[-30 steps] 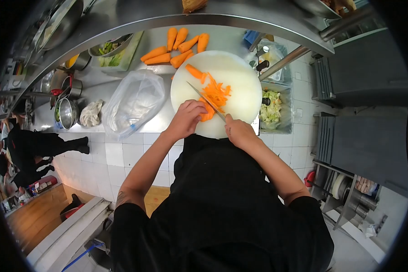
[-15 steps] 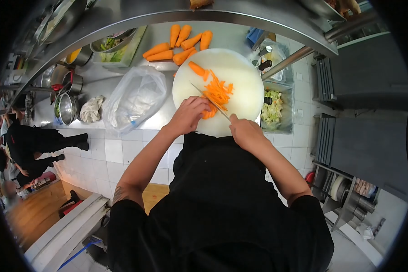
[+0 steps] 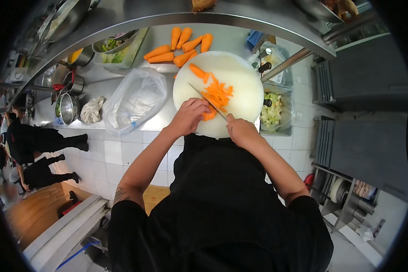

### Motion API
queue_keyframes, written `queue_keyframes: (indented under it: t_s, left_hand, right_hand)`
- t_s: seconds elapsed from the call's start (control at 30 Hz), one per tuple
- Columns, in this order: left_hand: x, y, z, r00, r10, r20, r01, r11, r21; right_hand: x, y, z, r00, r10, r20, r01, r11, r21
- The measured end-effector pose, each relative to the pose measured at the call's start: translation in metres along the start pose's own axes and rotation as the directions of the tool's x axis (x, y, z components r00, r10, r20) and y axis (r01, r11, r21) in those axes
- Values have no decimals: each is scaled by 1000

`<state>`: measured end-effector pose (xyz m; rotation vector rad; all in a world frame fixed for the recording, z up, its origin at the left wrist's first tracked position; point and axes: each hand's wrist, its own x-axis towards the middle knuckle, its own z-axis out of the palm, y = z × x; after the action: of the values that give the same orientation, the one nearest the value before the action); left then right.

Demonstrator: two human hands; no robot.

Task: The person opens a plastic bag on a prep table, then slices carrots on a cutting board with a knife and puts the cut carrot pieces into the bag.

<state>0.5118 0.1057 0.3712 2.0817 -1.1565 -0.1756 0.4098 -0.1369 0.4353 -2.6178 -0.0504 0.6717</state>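
On a round white cutting board (image 3: 245, 77), my right hand (image 3: 242, 131) is closed round the handle of a kitchen knife (image 3: 210, 104). The blade slants up and left across the board, beside the fingertips of my left hand (image 3: 188, 117). Those fingers are curled down over a small stack of carrot slices (image 3: 208, 116), partly hidden beneath them. Just beyond the blade lies a loose heap of carrot sticks (image 3: 219, 93). A larger carrot piece (image 3: 196, 70) rests at the upper left of the board.
Several peeled carrots (image 3: 159, 51) lie behind the board. Left of it are a clear plastic bag (image 3: 136, 99), a crumpled cloth (image 3: 92, 109) and a metal bowl (image 3: 69, 109). At right stands a bin of chopped greens (image 3: 273, 109). A metal shelf (image 3: 254, 20) crosses overhead. People stand far left.
My right hand and the knife have shifted slightly left, toward my left hand. My left hand stays on the carrot slices. At far left, a person's legs have moved.
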Motion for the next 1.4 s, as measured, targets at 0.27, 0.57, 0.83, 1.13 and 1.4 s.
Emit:
queue_keyframes:
  t_s: [0.27, 0.57, 0.83, 1.13, 1.4]
  left_hand:
    - [-3, 0, 1, 1000, 17, -22, -17, 1000, 2]
    - [1, 2, -1, 999, 23, -41, -24, 1000, -20]
    - [-1, -2, 4, 996, 55, -65, -56, 998, -8]
    - [-2, -2, 6, 996, 44, -76, -44, 999, 0]
    - [-5, -4, -1, 993, 57, -107, -58, 998, -7]
  right_hand:
    - [-10, -8, -11, 997, 32, 67, -35, 998, 43]
    - [-13, -15, -19, 994, 49, 94, -51, 998, 26]
    - [-7, -9, -11, 998, 1, 70, -3, 1000, 25]
    - [-10, -11, -11, 993, 47, 106, -55, 996, 73]
    - [15, 23, -3, 985, 52, 162, -103, 940, 324]
